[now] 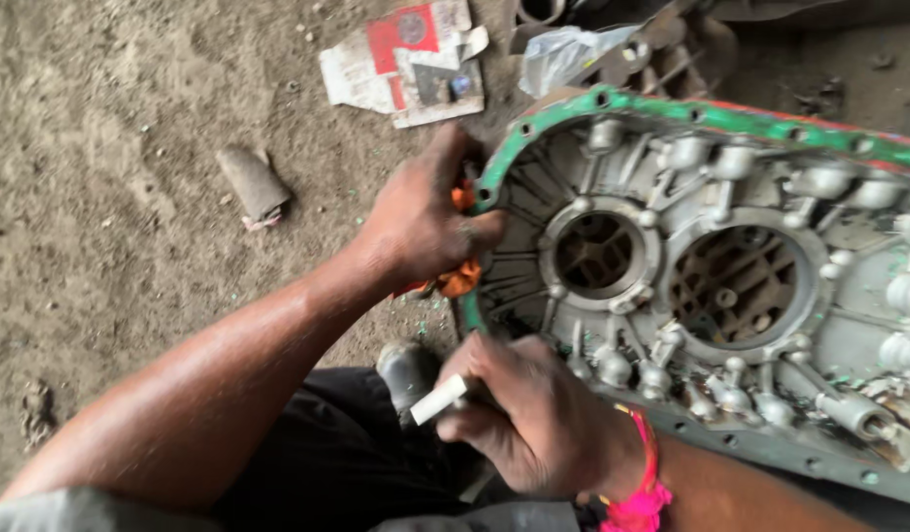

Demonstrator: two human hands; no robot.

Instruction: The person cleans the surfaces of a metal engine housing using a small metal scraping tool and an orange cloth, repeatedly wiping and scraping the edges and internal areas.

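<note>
A large grey metal gearbox housing (760, 296) with two round openings lies on the dirt, its rim covered in green gasket residue (672, 106). My left hand (421, 222) grips the housing's left rim, an orange cloth (460, 279) bunched under the palm. Lower down, my right hand (529, 414) is closed around a tool with a white handle end (437, 400), pressed against the housing's near edge. A pink thread band (640, 493) circles my right wrist.
Torn red and white cardboard (411, 61) lies on the dirt beyond the hands, next to a crumpled plastic bag (563, 54). A small grey cylinder piece (253, 184) rests to the left. More dark metal parts (672, 49) sit behind the housing.
</note>
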